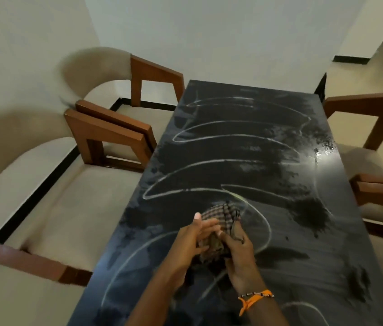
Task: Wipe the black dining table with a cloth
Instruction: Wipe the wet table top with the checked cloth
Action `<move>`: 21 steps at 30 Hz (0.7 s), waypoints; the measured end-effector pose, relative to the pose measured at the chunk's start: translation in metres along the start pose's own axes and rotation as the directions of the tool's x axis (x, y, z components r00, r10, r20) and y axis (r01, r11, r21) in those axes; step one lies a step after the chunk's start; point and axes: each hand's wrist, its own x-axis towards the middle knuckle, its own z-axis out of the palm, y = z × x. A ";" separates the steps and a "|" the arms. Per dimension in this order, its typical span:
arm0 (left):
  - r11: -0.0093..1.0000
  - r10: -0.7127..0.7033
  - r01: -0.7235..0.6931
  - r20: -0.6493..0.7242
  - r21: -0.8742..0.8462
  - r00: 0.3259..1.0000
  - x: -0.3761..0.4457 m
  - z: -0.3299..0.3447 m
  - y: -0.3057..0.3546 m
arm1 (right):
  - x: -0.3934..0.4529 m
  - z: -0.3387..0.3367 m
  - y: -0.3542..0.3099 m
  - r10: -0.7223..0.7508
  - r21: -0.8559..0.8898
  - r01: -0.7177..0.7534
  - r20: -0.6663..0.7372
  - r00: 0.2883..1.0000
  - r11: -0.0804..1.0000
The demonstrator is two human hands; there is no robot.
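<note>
The black dining table (244,147) runs away from me, its top streaked with pale curved wipe marks and dull damp patches. A checked brown cloth (223,216) is bunched above the near middle of the table. My left hand (195,238) holds the cloth's left side, fingers partly stretched. My right hand (238,252), with an orange band at the wrist, grips the cloth from the right. The lower part of the cloth is hidden between my hands.
Two beige chairs with brown wooden arms (105,130) stand along the table's left side. Two more chairs (374,184) stand at the right. White walls close in behind and to the left; the floor opens at the back right.
</note>
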 end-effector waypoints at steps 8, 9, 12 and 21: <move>0.930 0.112 -0.064 -0.115 0.361 0.987 0.113 -0.093 0.026 | 0.144 0.085 -0.075 -0.584 -0.692 0.331 -0.160 0.796 0.641; 0.895 0.132 -0.055 -0.143 0.443 0.981 0.128 -0.105 0.027 | 0.162 0.092 -0.080 -0.613 -0.763 0.347 -0.082 0.786 0.546; 0.783 0.213 -0.044 -0.200 0.620 0.956 0.166 -0.134 0.032 | 0.213 0.103 -0.081 -0.514 -0.892 0.323 0.126 0.848 0.315; 0.730 0.121 0.087 -0.253 0.678 0.960 0.221 -0.190 0.023 | 0.317 0.132 -0.029 -0.413 -0.943 0.056 0.197 0.889 -0.329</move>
